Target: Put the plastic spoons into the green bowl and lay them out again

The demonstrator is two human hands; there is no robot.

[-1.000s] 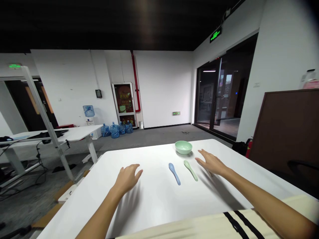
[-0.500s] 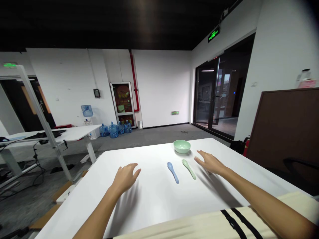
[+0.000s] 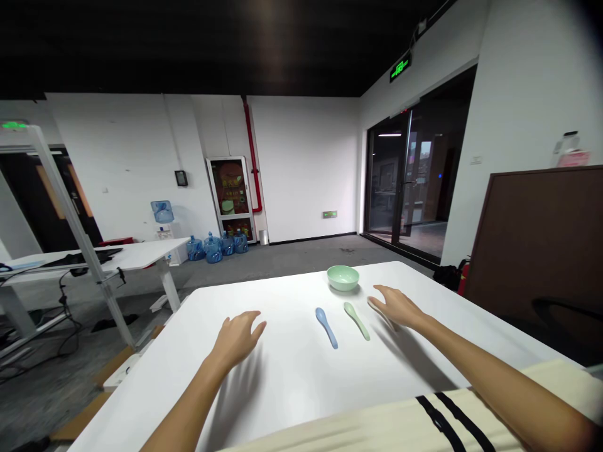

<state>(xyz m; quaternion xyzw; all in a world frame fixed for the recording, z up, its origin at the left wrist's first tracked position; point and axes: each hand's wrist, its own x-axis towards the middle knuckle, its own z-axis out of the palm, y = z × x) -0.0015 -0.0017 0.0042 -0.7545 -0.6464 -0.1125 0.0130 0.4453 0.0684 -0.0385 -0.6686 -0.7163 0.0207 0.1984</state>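
On the white table (image 3: pixel 282 383) a pale green bowl (image 3: pixel 343 279) stands upright near the far edge. In front of it lie a blue spoon (image 3: pixel 326 328) and a light green spoon (image 3: pixel 357 321), side by side with their handles toward me. My left hand (image 3: pixel 238 338) hovers over the table left of the blue spoon, fingers apart and holding nothing. To the right of the bowl and the green spoon is my right hand (image 3: pixel 397 306), also open and touching neither of them.
Cream cloth with black stripes (image 3: pixel 372 427) lies along the near edge. A second white table (image 3: pixel 155 250) with a metal post (image 3: pixel 78 216) stands at left. Several blue water bottles (image 3: pixel 213 247) are by the back wall. A brown panel (image 3: pixel 541 245) rises at right.
The view has shifted slightly. Both hands hold nearly the same open pose, and the bowl and spoons have not moved on the table.
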